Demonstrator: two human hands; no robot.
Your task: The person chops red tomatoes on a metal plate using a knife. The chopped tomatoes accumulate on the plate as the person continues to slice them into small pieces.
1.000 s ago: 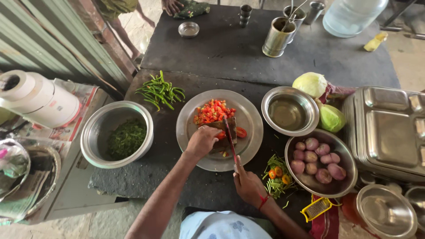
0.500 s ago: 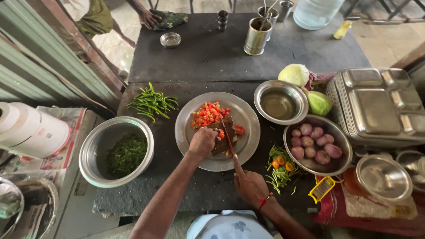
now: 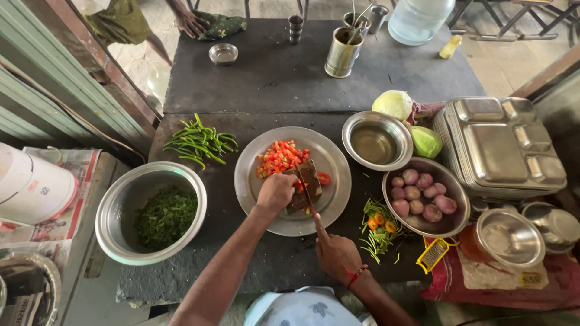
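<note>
A round steel plate point(image 3: 335, 163) on the dark stone counter carries a small wooden board point(image 3: 309, 175), a heap of diced tomato point(image 3: 279, 158) and a tomato piece point(image 3: 324, 178). My left hand point(image 3: 275, 192) presses down on tomato at the board's left side. My right hand point(image 3: 336, 253) grips the handle of a knife point(image 3: 306, 188), whose blade lies across the board beside my left fingers.
Green chillies point(image 3: 199, 142) lie left of the plate; a steel bowl of chopped greens point(image 3: 151, 212) sits nearer left. Right: a bowl of liquid point(image 3: 376, 140), a bowl of onions point(image 3: 423, 197), cabbages point(image 3: 394, 104), stacked steel trays point(image 3: 501, 146), vegetable scraps point(image 3: 378, 226). Another person's hand point(image 3: 192, 23) rests at the far edge.
My hands stay on the board with the knife; the blade has shifted slightly. The camera view has moved a little across the counter.
</note>
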